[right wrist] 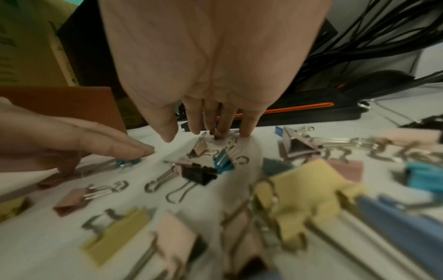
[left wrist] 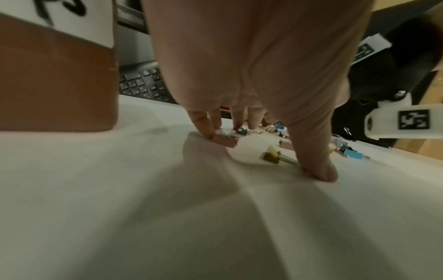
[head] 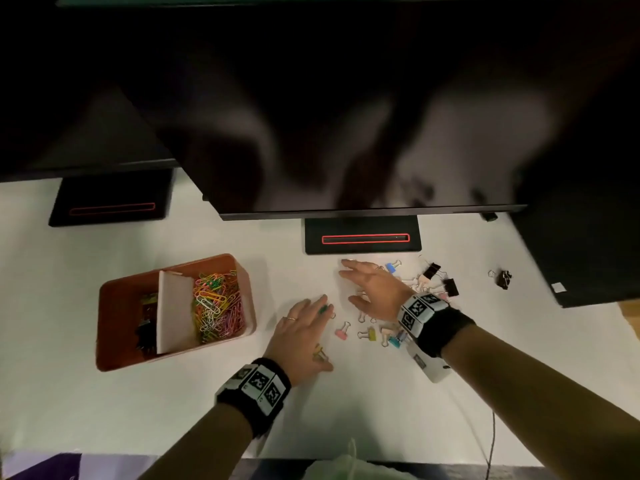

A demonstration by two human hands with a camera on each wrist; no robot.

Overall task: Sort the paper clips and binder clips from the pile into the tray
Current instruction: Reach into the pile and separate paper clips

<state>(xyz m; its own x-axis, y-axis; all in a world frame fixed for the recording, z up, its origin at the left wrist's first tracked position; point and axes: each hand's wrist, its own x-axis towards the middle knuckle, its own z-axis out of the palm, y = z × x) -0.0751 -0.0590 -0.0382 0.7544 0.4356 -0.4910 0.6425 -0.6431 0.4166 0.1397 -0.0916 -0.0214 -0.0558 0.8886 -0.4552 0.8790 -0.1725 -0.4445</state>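
white desk (head: 346,410) carries the binder clips (head: 391,327), scattered right of centre under and around both hands. left hand (head: 304,336) lies flat, fingers straight, pressing a green clip (head: 323,309) and a yellow clip (left wrist: 272,156). right hand (head: 375,289) is spread open over the pile. the tray (head: 110,341) sits well left, paper clips (head: 216,306) in its right compartment, dark clips (head: 147,327) in its left. monitors (head: 346,133) behind.

Dim indoor light, soft shadows under the hands, blurred dark upper head view, smeared wrist-view edges
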